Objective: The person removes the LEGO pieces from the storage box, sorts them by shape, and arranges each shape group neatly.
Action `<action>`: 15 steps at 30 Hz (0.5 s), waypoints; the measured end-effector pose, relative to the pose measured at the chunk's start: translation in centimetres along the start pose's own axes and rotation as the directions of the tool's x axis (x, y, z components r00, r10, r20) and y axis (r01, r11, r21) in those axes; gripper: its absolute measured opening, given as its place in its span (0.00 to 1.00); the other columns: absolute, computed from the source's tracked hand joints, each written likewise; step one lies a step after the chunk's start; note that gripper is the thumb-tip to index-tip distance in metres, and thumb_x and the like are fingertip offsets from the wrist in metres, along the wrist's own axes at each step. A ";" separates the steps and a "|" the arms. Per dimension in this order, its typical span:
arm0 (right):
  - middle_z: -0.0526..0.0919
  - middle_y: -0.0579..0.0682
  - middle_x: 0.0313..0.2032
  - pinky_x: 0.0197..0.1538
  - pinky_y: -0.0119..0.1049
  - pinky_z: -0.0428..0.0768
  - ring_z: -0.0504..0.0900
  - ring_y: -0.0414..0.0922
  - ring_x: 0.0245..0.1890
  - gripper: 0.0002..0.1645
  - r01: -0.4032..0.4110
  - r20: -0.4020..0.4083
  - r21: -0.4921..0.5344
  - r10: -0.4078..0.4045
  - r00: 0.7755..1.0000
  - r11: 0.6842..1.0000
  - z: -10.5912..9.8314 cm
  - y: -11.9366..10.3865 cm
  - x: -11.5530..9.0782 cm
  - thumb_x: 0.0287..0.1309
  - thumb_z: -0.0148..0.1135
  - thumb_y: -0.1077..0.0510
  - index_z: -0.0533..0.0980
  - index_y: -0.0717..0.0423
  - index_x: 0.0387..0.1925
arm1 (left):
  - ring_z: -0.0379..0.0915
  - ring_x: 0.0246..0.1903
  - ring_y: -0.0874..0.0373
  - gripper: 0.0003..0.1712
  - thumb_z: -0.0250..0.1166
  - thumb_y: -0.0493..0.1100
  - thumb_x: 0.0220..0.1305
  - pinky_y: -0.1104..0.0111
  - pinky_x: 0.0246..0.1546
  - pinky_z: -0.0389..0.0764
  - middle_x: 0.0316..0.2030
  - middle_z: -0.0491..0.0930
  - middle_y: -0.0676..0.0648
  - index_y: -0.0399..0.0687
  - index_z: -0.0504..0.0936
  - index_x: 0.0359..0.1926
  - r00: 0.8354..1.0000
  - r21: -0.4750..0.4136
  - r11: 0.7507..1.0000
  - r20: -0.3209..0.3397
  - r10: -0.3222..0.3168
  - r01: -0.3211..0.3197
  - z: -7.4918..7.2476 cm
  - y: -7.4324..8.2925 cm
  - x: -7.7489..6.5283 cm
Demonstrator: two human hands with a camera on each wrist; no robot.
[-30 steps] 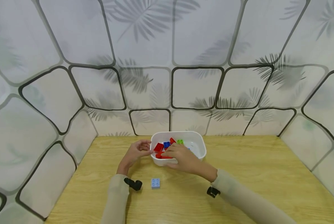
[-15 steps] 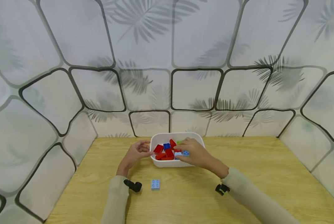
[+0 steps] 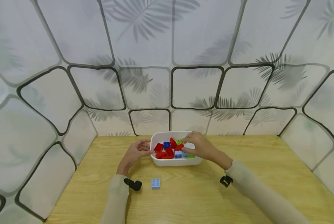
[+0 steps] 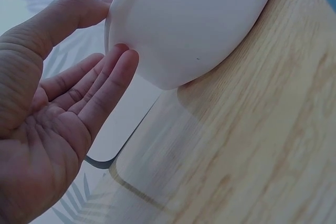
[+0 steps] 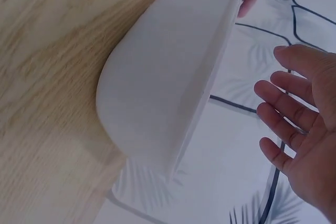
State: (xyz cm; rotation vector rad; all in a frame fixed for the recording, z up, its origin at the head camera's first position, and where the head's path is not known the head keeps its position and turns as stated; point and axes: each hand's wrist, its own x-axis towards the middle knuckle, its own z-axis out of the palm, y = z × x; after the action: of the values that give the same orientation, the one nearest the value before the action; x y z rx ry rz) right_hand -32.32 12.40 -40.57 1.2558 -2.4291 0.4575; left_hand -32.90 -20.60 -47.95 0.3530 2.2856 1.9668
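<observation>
My left hand [image 3: 136, 154] touches the left end of the white tub [image 3: 169, 162]; in the left wrist view its straight fingers [image 4: 110, 85] lie against the outer wall, the thumb at the rim. Over the tub's right part hovers my right hand [image 3: 201, 146], fingers spread and holding nothing, as the right wrist view confirms. Inside the tub lie several red building bricks [image 3: 169, 152], a dark blue brick [image 3: 167, 145], a light blue brick [image 3: 178, 154] and green bricks [image 3: 191, 156]. Another light blue brick [image 3: 155, 183] sits alone on the table in front.
The wooden table [image 3: 189, 193] reaches back to a patterned curtain [image 3: 194, 87] that stands close behind the tub and at both sides. Black camera mounts are strapped at both wrists.
My right hand has moved right from the tub's middle, uncovering the red and light blue bricks there. The left hand and the brick on the table have kept their places.
</observation>
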 end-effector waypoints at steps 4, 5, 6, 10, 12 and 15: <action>0.88 0.53 0.42 0.48 0.50 0.80 0.82 0.50 0.42 0.17 -0.018 0.058 -0.018 0.019 0.998 1.000 -0.1 1.1 0.4 0.58 0.74 0.56 0.86 0.58 0.48 | 0.79 0.40 0.62 0.33 0.72 0.30 0.60 0.74 0.43 0.83 0.48 0.79 0.36 0.32 0.72 0.66 1.000 0.004 1.000 -0.004 0.009 -0.009 -0.2 0.2 0.0; 0.88 0.53 0.41 0.48 0.49 0.80 0.82 0.50 0.42 0.16 -0.021 0.076 -0.021 0.023 0.997 1.000 -0.1 1.4 0.4 0.58 0.73 0.57 0.86 0.58 0.47 | 0.79 0.40 0.61 0.33 0.72 0.31 0.60 0.74 0.43 0.83 0.48 0.79 0.36 0.33 0.73 0.66 1.000 0.005 1.000 -0.006 0.004 -0.004 -0.2 0.2 0.0; 0.88 0.53 0.41 0.48 0.49 0.80 0.82 0.51 0.42 0.16 -0.028 0.097 -0.020 0.030 0.995 0.999 0.0 1.6 0.4 0.59 0.73 0.57 0.86 0.59 0.47 | 0.79 0.41 0.61 0.33 0.72 0.31 0.60 0.74 0.43 0.83 0.49 0.79 0.35 0.33 0.73 0.66 1.000 0.008 1.000 -0.005 0.002 -0.002 -0.2 0.1 0.0; 0.88 0.53 0.39 0.48 0.49 0.80 0.82 0.51 0.41 0.16 -0.055 0.184 -0.024 0.058 0.981 0.998 0.4 2.5 0.4 0.59 0.72 0.57 0.86 0.61 0.47 | 0.79 0.41 0.61 0.33 0.72 0.31 0.60 0.74 0.43 0.83 0.49 0.79 0.33 0.33 0.73 0.66 1.000 0.019 1.000 0.000 0.008 -0.008 -0.1 0.0 -0.1; 0.87 0.53 0.39 0.49 0.49 0.81 0.82 0.51 0.41 0.16 -0.069 0.218 -0.026 0.073 0.973 0.997 0.7 2.9 0.4 0.59 0.72 0.57 0.86 0.61 0.46 | 0.79 0.41 0.61 0.32 0.72 0.31 0.60 0.74 0.43 0.83 0.49 0.79 0.33 0.33 0.73 0.65 1.000 0.020 1.000 -0.001 0.013 -0.013 0.0 0.1 -0.2; 0.86 0.52 0.38 0.48 0.48 0.81 0.82 0.50 0.41 0.16 -0.064 0.260 -0.050 0.075 0.963 0.997 0.8 3.2 0.5 0.58 0.74 0.57 0.86 0.60 0.46 | 0.79 0.41 0.61 0.33 0.72 0.30 0.60 0.74 0.43 0.83 0.48 0.79 0.35 0.32 0.73 0.65 1.000 0.015 1.000 -0.003 0.012 -0.012 0.0 0.1 -0.2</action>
State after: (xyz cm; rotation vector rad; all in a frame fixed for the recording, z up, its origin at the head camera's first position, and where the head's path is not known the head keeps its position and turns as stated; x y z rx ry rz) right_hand -35.32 13.45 -41.38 1.2876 -2.6940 0.2723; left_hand -32.69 -20.64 -47.86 0.3666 2.3069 1.9580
